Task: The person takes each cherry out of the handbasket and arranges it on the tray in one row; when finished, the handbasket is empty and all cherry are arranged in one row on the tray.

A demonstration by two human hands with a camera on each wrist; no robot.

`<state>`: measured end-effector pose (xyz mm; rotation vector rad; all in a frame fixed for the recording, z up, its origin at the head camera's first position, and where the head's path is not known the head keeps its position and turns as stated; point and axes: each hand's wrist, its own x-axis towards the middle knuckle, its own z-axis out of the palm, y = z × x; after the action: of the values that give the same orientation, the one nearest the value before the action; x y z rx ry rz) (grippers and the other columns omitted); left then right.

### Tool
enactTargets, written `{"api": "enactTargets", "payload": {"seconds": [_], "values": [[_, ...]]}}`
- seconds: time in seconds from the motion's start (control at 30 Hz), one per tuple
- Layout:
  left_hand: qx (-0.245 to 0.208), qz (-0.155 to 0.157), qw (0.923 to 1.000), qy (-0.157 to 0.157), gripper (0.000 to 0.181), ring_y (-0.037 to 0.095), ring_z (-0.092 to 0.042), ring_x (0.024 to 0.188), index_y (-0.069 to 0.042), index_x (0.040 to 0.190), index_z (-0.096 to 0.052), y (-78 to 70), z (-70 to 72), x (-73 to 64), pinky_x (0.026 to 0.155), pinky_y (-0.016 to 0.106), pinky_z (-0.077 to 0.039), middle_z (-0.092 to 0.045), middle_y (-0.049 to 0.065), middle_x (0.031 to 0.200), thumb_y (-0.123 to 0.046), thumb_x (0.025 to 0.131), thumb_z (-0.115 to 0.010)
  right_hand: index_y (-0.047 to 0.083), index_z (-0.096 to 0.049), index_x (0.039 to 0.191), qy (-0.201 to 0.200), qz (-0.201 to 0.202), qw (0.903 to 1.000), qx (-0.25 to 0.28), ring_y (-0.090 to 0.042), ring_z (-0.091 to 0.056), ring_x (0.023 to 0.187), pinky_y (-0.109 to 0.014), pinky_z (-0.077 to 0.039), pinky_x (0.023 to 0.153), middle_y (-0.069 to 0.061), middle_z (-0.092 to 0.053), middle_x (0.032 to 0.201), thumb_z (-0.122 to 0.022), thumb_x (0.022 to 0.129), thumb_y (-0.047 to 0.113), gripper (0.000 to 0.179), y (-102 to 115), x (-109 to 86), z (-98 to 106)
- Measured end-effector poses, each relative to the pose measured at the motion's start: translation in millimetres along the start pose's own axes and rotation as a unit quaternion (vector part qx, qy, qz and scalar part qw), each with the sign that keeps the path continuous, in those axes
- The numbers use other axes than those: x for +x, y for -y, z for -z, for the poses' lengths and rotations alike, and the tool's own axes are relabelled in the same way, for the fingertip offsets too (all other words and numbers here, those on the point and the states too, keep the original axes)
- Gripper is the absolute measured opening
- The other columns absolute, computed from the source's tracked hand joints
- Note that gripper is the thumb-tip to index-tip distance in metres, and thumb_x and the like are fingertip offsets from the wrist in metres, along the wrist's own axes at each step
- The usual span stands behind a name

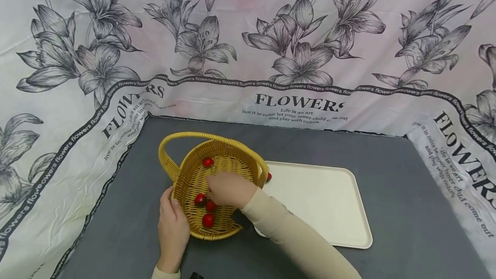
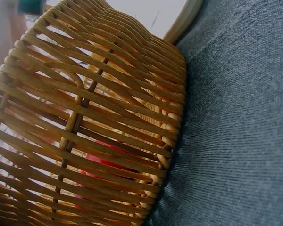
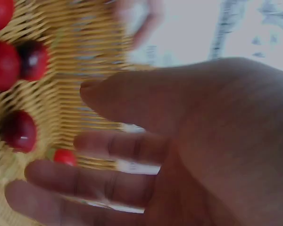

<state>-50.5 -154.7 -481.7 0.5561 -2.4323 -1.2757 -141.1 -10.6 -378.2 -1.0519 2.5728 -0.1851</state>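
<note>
A yellow wicker basket (image 1: 182, 180) with an arched handle stands tilted on the grey table. Several small glossy red fruits (image 1: 208, 220) lie inside it, some with dark patches; their exact kind is unclear. My left hand (image 1: 173, 223) holds the basket's left rim, thumb near the edge. Inside the basket is my right hand (image 1: 231, 189); the right wrist view shows its fingers (image 3: 89, 181) loosely extended, holding nothing, beside a dark red fruit (image 3: 20, 132). Through the weave in the left wrist view, a red fruit (image 2: 111, 160) shows in part.
Right of the basket lies a cream rectangular tray (image 1: 317, 201), partly behind the right sleeve (image 1: 294, 231). Another red fruit (image 1: 269, 177) shows at the tray's left end, partly covered by the basket handle. Flower-printed cloth (image 1: 302, 63) surrounds the grey table (image 1: 403, 193).
</note>
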Motion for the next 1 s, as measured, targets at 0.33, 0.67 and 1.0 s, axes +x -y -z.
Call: {"api": "enactTargets", "payload": {"seconds": [0.33, 0.67, 1.0], "values": [[0.006, 0.004, 1.0000, 0.003, 0.041, 0.042, -0.051, 0.114, -0.009, 0.143, -0.035, -0.4, 1.3, 0.8, 0.083, 0.060, -0.040, -0.048, 0.020, 0.136, -0.022, 0.106, -0.026, 0.011, -0.066, 0.096, 0.062, -0.110, 0.9915, -0.032, -0.014, -0.042, 0.058, -0.026, -0.037, 0.053, -0.001, -0.060, 0.075, -0.062, 0.091, 0.015, 0.007, 0.8, 45.5, -23.4], [0.008, 0.007, 0.9999, 0.004, 0.040, 0.042, -0.052, 0.114, -0.008, 0.143, -0.035, -0.5, 1.3, 0.1, 0.083, 0.060, -0.041, -0.048, 0.020, 0.135, -0.022, 0.106, -0.026, 0.014, -0.067, 0.087, 0.042, -0.088, 0.9926, -0.072, -0.013, -0.052, 0.065, -0.025, -0.045, 0.059, -0.001, -0.068, 0.087, -0.067, 0.088, 0.014, 0.001, -0.3, 52.3, -30.5], [0.003, 0.000, 1.0000, 0.002, 0.040, 0.041, -0.053, 0.111, -0.007, 0.142, -0.035, 1.1, 0.5, 1.2, 0.082, 0.059, -0.042, -0.049, 0.021, 0.133, -0.021, 0.106, -0.027, 0.014, -0.063, 0.099, 0.028, 0.008, 0.9995, 0.009, -0.012, -0.052, 0.070, -0.024, -0.043, 0.063, 0.003, -0.059, 0.080, -0.066, 0.088, 0.007, 0.014, -6.6, 39.2, -21.0]]}}
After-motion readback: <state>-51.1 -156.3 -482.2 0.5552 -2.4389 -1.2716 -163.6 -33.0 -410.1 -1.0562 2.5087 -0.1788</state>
